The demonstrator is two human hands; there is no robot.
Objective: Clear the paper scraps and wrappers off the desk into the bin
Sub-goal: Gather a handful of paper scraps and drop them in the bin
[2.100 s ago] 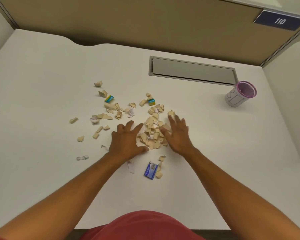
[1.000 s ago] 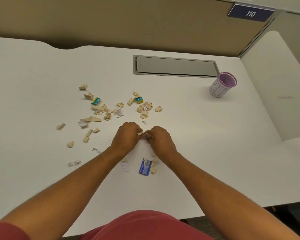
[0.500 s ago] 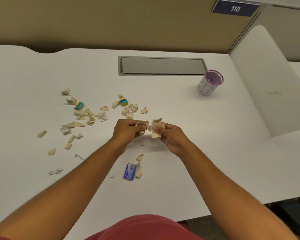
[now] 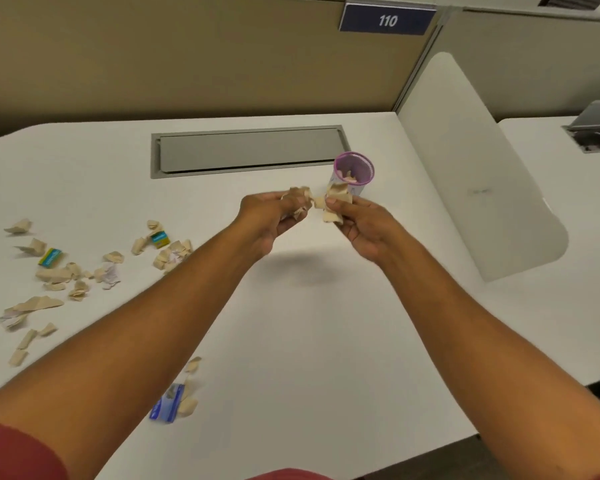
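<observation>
My left hand (image 4: 269, 218) and my right hand (image 4: 364, 225) are raised above the white desk (image 4: 326, 323), each closed around a bunch of beige paper scraps (image 4: 333, 202). They hover just in front of the small bin (image 4: 354, 169), a white cup with a purple mesh rim that has a few scraps inside. Several more beige scraps (image 4: 56, 275) lie scattered at the left. Among them are two teal and yellow wrappers (image 4: 51, 257) (image 4: 160, 239). A blue wrapper (image 4: 168, 407) lies near my left forearm.
A grey cable hatch (image 4: 246, 150) is set into the desk behind the hands. A tan partition wall (image 4: 187, 57) with a sign reading 110 closes the back. A white divider panel (image 4: 478, 174) stands at the right, with another desk beyond it.
Both hands gathered scraps from the pile, closed on them, lifted off the desk and moved right and away toward the bin. The view has turned right.
</observation>
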